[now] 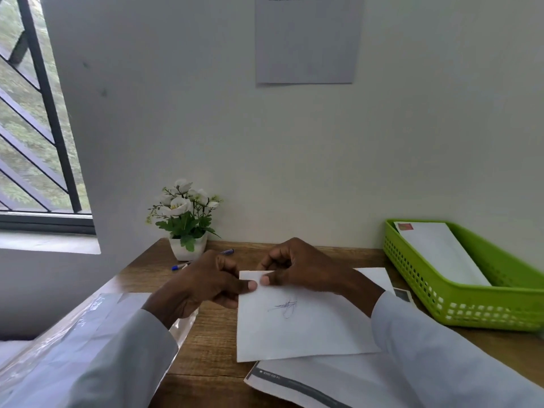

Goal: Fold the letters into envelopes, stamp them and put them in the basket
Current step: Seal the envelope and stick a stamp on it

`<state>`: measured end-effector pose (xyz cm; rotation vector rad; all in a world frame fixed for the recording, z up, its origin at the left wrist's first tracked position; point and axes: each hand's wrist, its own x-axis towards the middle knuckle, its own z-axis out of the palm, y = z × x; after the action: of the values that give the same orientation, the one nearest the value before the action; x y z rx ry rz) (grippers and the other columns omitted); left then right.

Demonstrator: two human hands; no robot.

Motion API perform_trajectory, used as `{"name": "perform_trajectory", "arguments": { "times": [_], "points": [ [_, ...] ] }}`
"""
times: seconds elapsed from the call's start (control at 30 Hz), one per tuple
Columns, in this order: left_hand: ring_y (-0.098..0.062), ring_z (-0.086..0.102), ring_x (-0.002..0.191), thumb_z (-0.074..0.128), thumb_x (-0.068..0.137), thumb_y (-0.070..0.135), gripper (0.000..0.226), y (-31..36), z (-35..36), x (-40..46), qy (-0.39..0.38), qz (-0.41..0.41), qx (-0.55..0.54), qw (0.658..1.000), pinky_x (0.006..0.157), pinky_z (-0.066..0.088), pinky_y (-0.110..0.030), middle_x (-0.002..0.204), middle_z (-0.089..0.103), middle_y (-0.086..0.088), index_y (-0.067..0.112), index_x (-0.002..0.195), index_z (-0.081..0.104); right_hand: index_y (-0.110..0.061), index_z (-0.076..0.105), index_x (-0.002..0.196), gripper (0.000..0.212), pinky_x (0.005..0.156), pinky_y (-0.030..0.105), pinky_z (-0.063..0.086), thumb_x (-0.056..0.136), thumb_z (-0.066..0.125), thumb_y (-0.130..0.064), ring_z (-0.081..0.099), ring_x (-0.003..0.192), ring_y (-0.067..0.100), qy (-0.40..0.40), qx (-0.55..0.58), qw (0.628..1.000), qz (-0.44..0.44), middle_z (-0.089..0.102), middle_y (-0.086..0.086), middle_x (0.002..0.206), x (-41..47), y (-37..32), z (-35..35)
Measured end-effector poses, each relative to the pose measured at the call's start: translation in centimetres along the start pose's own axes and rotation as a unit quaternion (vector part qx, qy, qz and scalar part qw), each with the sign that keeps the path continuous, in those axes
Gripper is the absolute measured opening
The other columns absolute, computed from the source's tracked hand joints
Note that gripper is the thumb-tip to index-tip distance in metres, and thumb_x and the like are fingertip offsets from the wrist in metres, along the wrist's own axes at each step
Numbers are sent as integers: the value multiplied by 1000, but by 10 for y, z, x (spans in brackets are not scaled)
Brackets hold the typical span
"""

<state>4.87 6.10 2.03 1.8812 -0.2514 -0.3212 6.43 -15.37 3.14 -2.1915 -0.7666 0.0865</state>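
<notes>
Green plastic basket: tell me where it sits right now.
In the head view the green plastic basket sits on the wooden desk at the right, against the wall, beyond the right hand, with a white envelope in it.

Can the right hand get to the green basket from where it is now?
Probably yes. The right hand pinches the letter just left of the green basket, which sits open-topped on that side with nothing between; it would carry or drop the letter.
</notes>
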Motion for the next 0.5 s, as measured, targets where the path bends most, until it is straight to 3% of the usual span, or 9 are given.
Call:
{"name": "perform_trajectory", "arguments": {
  "times": [0.1,0.27,0.4,0.5],
  "points": [
    [-16,70,61,80,69,8,19,-4,-9,-2,12,-23,-5,1000,49,55,-20,72,73,-13,11,54,69,-16,75,100,15,76,25,52,85,75,-19,67,82,8,-24,-49,998,37,77,3,97,-16,12,-20],
    [-20,70,64,77,72,4,14,-11,-23,-4,15,-49,2,999,50,56,-22,79,72,-23,1,62,68,-15,77,93,11,70,27,49,83,77,-19,65,76,8,-20,-91,991,101,77,8,92,-51,36,-58],
    [-34,64,82,74,79,2,16,-13,-31,-5,23,-70,34,997,57,58,-24,105,64,-38,-3,69,63,-2,75,99,17,73,36,51,83,76,-8,65,83,21,7,-42,988,147,74,22,99,-74,57,-74],
    [-32,66,77,77,76,4,15,-15,-30,-4,30,-79,61,995,54,57,-23,97,69,-34,0,67,66,-1,72,99,19,64,27,53,81,77,-2,64,74,19,53,24,982,180,72,21,90,-86,70,-68]
  ]
}}
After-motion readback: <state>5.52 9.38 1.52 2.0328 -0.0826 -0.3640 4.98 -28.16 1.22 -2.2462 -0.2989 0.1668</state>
